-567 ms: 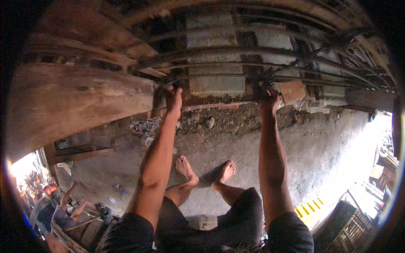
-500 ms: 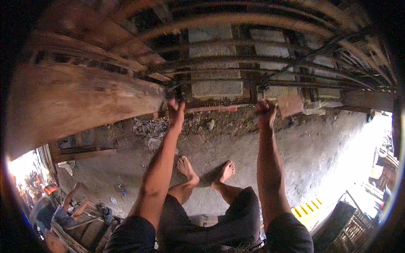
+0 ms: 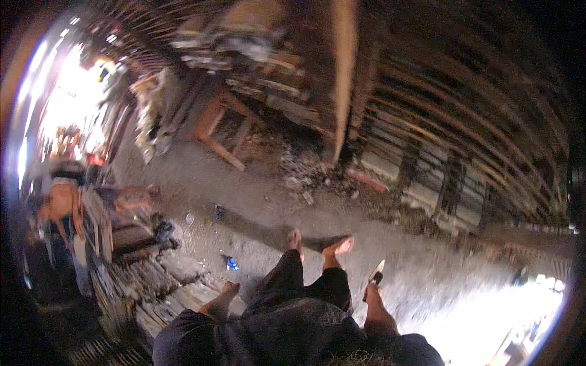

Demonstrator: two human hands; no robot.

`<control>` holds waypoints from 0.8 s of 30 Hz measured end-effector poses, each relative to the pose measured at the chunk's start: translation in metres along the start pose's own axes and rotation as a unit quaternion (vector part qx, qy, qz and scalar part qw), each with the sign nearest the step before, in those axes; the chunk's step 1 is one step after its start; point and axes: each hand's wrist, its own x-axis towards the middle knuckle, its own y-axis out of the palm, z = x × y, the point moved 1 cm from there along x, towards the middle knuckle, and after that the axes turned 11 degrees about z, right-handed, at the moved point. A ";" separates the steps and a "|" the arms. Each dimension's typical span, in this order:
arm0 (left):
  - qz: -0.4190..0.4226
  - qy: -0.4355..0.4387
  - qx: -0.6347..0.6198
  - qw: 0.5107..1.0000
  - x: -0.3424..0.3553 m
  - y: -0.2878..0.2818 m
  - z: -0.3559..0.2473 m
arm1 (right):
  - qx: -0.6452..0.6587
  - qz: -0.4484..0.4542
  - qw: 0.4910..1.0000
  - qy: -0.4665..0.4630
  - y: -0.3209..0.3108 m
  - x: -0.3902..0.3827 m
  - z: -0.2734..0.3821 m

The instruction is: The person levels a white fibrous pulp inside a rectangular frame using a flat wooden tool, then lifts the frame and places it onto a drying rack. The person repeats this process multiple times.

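Observation:
My right hand is low beside my right leg, its fingers wrapped round the dark handle of a knife. The knife's pale pointed blade stands up past the fist, over the bare ground. On the other side, my left hand hangs by my left thigh; it is small and blurred, and its fingers do not show clearly. It touches nothing I can make out, and a small blue packet lies on the ground just beyond it.
Stacked wooden strips lie at left, near a seated co-worker. A wooden frame stands on the dirt floor farther off. A post and a slatted rack rise ahead, with rubble at the base.
My view has swung left, away from the slatted rack. Both hands have come down from it to beside my legs. The knife in my right hand now shows clearly.

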 end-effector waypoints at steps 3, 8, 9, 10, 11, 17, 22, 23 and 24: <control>-0.029 0.007 -0.084 0.996 0.013 0.049 0.002 | -0.165 0.047 0.985 -0.026 0.011 0.022 0.032; 0.033 0.139 -0.258 0.955 0.027 0.073 -0.008 | -0.124 0.077 0.977 -0.153 0.086 -0.035 0.103; 0.026 0.151 -0.256 0.954 0.005 0.068 -0.002 | -0.127 0.061 0.976 -0.169 0.099 -0.011 0.096; 0.005 0.156 -0.259 0.953 -0.018 0.067 0.015 | -0.134 0.051 0.972 -0.184 0.117 0.018 0.086; -0.026 0.155 -0.278 0.948 -0.032 0.064 0.037 | -0.157 0.076 0.971 -0.163 0.120 0.037 0.075; -0.197 0.131 -0.573 0.784 -0.068 -0.017 0.169 | -0.292 -0.093 0.927 -0.218 0.216 0.037 0.018; -0.181 0.044 -0.660 0.728 -0.052 0.097 0.262 | -0.428 0.069 0.901 0.026 0.292 -0.010 0.033; -0.140 0.047 -0.681 0.718 -0.048 0.106 0.253 | -0.496 0.066 0.866 0.004 0.306 -0.016 0.044; -0.109 0.046 -0.691 0.713 -0.058 0.106 0.242 | -0.539 0.049 0.840 -0.049 0.335 -0.039 0.041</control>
